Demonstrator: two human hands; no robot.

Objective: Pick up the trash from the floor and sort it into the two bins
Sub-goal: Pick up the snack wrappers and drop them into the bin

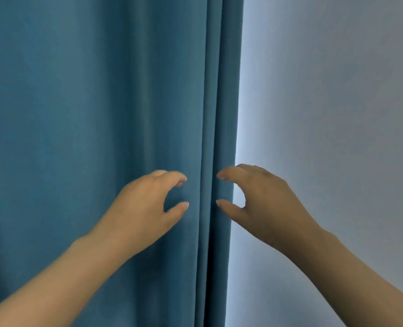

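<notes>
No trash, bin or floor shows in the head view. My left hand (146,204) is raised in front of a blue curtain (89,114), fingers loosely curved with a gap between thumb and forefinger, holding nothing. My right hand (254,201) mirrors it at the same height, thumb and fingers apart, also holding nothing. Their fingertips face each other across a vertical fold of the curtain (207,190), a short gap between them. Neither hand visibly grips the fabric.
The blue curtain fills the left and middle of the view and hangs in vertical folds. A pale grey wall (325,102) fills the right side, with bright light along the curtain's right edge (237,149).
</notes>
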